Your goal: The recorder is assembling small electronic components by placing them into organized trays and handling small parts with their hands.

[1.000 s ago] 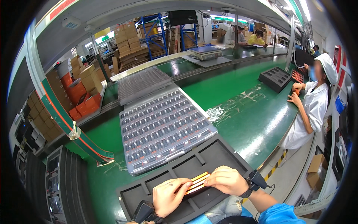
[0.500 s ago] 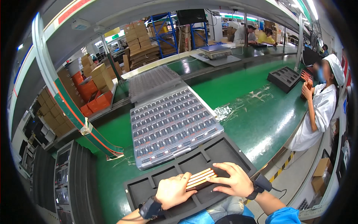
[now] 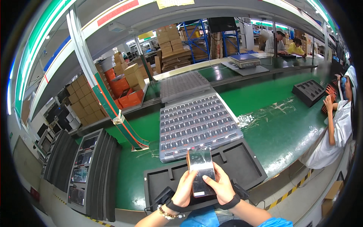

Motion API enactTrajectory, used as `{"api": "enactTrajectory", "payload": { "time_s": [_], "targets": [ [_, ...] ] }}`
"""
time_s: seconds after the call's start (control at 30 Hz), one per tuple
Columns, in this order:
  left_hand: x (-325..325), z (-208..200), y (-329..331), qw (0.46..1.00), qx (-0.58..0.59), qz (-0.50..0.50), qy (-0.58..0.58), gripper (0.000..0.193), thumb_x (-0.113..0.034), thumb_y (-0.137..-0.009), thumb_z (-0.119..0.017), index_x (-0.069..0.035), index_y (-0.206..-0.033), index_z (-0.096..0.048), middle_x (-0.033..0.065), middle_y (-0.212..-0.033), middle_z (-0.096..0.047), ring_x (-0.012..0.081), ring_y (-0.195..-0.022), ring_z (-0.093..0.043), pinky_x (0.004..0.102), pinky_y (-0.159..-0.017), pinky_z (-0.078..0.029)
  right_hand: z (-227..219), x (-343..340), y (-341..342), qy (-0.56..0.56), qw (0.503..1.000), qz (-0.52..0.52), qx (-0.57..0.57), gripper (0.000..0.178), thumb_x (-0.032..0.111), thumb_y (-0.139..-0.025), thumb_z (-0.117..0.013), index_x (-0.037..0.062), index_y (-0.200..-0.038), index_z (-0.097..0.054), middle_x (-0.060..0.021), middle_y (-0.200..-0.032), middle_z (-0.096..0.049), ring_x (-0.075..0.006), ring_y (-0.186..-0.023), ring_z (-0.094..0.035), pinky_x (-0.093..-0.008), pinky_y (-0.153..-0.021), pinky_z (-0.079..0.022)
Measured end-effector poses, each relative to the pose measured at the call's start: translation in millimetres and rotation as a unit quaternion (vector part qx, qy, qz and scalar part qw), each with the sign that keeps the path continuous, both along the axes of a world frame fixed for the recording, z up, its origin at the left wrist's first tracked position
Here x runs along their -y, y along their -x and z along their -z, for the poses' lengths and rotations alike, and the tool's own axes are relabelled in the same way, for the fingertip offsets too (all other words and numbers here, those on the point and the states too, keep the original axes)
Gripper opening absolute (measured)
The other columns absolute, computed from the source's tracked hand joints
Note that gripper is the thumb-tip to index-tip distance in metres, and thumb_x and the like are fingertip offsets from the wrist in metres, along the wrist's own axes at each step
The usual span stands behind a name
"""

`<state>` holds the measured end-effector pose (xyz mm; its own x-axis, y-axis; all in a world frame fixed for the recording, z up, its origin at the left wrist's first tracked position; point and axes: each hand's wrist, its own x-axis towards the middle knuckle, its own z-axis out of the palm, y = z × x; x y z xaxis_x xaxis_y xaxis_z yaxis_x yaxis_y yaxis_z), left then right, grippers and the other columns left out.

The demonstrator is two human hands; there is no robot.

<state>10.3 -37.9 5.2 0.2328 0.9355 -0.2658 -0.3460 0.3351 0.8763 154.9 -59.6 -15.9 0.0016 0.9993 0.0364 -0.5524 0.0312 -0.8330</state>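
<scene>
Both hands grip a stack of flat, glossy dark rectangular panels (image 3: 201, 166) with orange showing along its left edge. My left hand (image 3: 185, 188) closes on the left side of the stack, and my right hand (image 3: 224, 186) on the right, its thumb lying across the top face. Strong glare covers the upper part of that face, and a small white label shows at the near end. Underneath lies a black foam tray (image 3: 242, 157) with recessed compartments, partly hidden by my hands. Just beyond it sits a clear plastic tray (image 3: 198, 123) holding rows of small dark pieces.
Another tray (image 3: 183, 85) lies behind the clear one. Black foam trays with dark panels (image 3: 90, 166) stand stacked at left. A taped post (image 3: 119, 120) rises from the green bench. At right, a co-worker (image 3: 336, 121) holds orange-edged pieces beside a foam block (image 3: 309, 92).
The stack has turned from edge-up to its glossy face toward me, and my right hand now grips it too. The view has shifted, so the bench appears farther right.
</scene>
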Motion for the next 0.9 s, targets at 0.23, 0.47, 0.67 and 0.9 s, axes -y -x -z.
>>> {"api": "enactTrajectory", "payload": {
  "time_s": [0.23,0.47,0.67,0.9],
  "targets": [
    [28.2,22.6,21.4,0.999,-0.045,-0.007,-0.013,0.029,-0.016,-0.104,-0.051,0.0,-0.128,-0.054,0.0068,-0.112,-0.066,0.013,-0.1,-0.064,0.0311,-0.089,-0.053,12.0,-1.8,-26.9,0.105,0.986,-0.095,-0.085,0.043,-0.001,-0.092,-0.066,-0.0008,-0.133,-0.051,-0.0086,-0.121,-0.064,-0.0159,-0.11,-0.062,-0.0324,-0.097,-0.051],
    [40.8,10.5,57.9,0.99,-0.057,-0.104,-0.07,0.012,-0.011,-0.099,-0.062,-0.004,-0.107,-0.057,0.0004,-0.088,-0.062,0.0061,-0.077,-0.057,0.0232,-0.072,-0.048,14.9,-2.9,-78.4,-0.011,0.999,-0.002,0.043,0.058,-0.009,-0.089,-0.062,0.0006,-0.141,-0.041,-0.0095,-0.123,-0.061,-0.0162,-0.113,-0.06,-0.0327,-0.1,-0.048],
    [33.4,35.8,68.4,0.987,-0.118,-0.096,-0.048,0.018,-0.006,-0.096,-0.065,-0.002,-0.11,-0.054,0.0027,-0.093,-0.065,0.0086,-0.082,-0.063,0.0243,-0.074,-0.051,42.1,-18.7,-79.0,-0.011,0.985,-0.064,0.159,0.059,-0.006,-0.092,-0.057,0.0009,-0.145,-0.033,-0.0105,-0.135,-0.05,-0.0165,-0.126,-0.048,-0.0324,-0.11,-0.037],
    [19.5,36.9,74.3,0.995,-0.099,-0.028,-0.014,0.025,-0.006,-0.095,-0.068,0.0,-0.116,-0.055,0.0038,-0.095,-0.067,0.0099,-0.086,-0.064,0.0251,-0.076,-0.052,44.3,-13.1,-61.4,-0.005,0.983,-0.063,0.174,0.061,-0.007,-0.091,-0.058,0.0,-0.146,-0.033,-0.0107,-0.141,-0.047,-0.0174,-0.133,-0.043,-0.0325,-0.114,-0.031]
  ]
}}
